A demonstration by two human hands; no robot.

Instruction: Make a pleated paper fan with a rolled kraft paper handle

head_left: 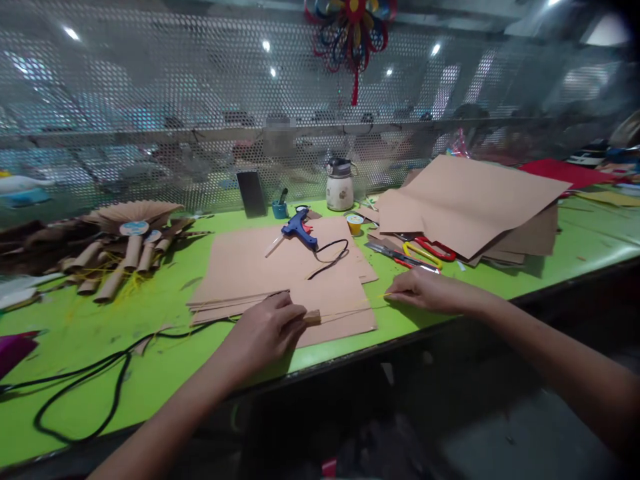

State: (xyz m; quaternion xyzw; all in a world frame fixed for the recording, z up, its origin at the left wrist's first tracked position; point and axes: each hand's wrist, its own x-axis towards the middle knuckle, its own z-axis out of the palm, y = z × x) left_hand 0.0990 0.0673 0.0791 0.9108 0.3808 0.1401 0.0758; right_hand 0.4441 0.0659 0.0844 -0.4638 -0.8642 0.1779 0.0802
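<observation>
My left hand (pixel 273 327) is closed around a narrow brown paper piece (pixel 313 318), whose end sticks out past the fingers; most of it is hidden. Off to the right, my right hand (pixel 417 291) pinches a thin yellow string (pixel 383 296) above the green table. A fine line runs between the two hands, faint against the paper. Beneath my left hand lie flat brown paper sheets (pixel 345 293). Resting on those sheets behind the hands is a blue glue gun (pixel 300 230) with a clear glue stick in it. Scissors (pixel 423 257) with red and yellow handles lie just beyond my right hand.
Large brown sheets (pixel 475 200) are piled at the right. Paper fans with rolled handles (pixel 133 247) lie at the left. A black cable (pixel 117 360) loops over the green table (pixel 165 393). At the back stand a bottle (pixel 340 190), a phone (pixel 251 193) and a yellow cup (pixel 355 225).
</observation>
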